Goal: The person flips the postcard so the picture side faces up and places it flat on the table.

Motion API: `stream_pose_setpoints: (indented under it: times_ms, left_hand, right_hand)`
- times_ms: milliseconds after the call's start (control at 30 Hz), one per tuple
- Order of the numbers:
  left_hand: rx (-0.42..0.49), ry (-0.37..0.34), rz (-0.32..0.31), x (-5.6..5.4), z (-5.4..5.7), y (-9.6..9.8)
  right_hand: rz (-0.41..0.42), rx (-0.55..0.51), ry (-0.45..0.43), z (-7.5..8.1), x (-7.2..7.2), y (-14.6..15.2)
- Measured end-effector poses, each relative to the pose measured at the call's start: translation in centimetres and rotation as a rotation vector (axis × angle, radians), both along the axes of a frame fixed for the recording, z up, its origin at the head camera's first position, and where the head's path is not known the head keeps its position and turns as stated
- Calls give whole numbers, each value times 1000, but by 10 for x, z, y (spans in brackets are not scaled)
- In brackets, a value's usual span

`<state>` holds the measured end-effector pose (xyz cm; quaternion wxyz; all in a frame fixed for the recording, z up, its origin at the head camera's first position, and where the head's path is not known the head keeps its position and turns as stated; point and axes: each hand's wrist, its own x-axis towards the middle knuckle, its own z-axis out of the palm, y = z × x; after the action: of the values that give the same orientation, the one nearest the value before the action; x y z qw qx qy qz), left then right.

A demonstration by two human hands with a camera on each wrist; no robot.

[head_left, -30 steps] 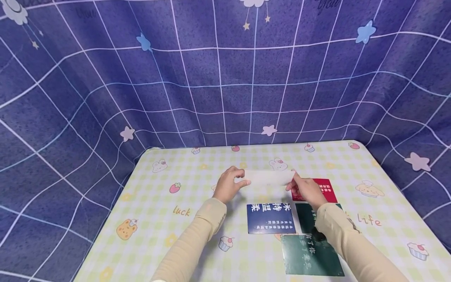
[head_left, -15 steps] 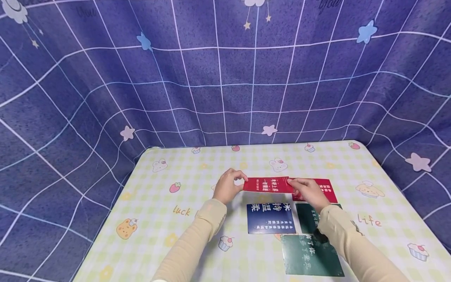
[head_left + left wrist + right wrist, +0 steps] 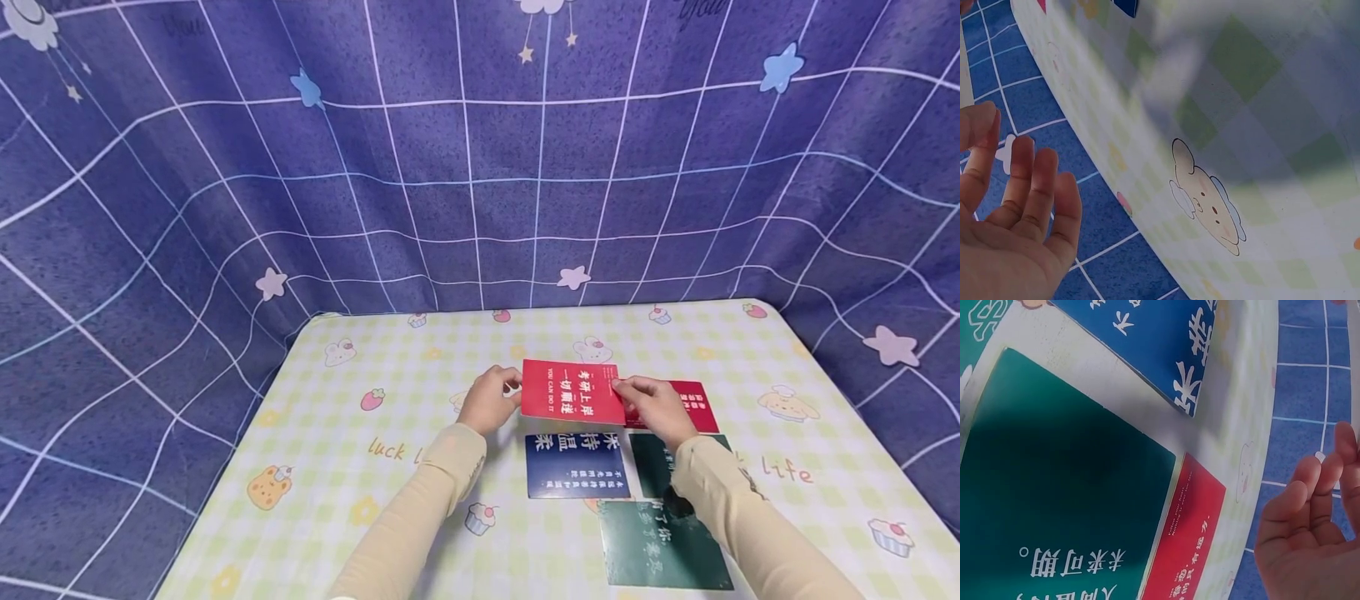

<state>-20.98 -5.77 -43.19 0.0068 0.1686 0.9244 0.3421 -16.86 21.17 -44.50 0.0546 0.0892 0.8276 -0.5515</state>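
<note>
A red card (image 3: 572, 392) with white lettering is held up over the table, its printed face tilted toward the head camera. My left hand (image 3: 487, 402) pinches its left edge between thumb and index finger. On the other side my right hand (image 3: 660, 408) grips the right edge, thumb on the printed face. In the left wrist view the other fingers of my left hand (image 3: 1019, 231) are loosely bent. Only a pale strip of the card (image 3: 1355, 369) shows in the right wrist view.
Below lie a blue card (image 3: 577, 479), a second red card (image 3: 697, 406), a dark green card (image 3: 651, 467) and another green card (image 3: 660, 546), partly under my right arm. A checked cloth (image 3: 315, 517) covers the table; a blue curtain (image 3: 420, 208) hangs behind.
The held card first shows its white side, then its red printed face. Since half a second ago it has tilted so more of that face shows. Both hands stay near the same place.
</note>
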Motion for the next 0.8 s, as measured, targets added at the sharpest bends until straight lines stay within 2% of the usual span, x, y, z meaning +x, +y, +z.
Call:
stream_pose_setpoints:
  times_ms: [133,333,433,567,800]
  left_hand:
    - [17,9,-13,-1,-1,-2]
    - [34,-27,23,0,0,-1]
    - [18,-37,35,1,2,1]
    - [-11,-8,48,2,2,3]
    - [-10,-11,121,2,-4,9]
  right_hand:
    - [6,8,-3,-1,0,0]
    - [15,18,-1,-2,-1,0]
    - [17,25,-8,-2,-2,-1]
    - [16,35,-13,-1,-4,-1]
    - [17,106,10,3,-7,-6]
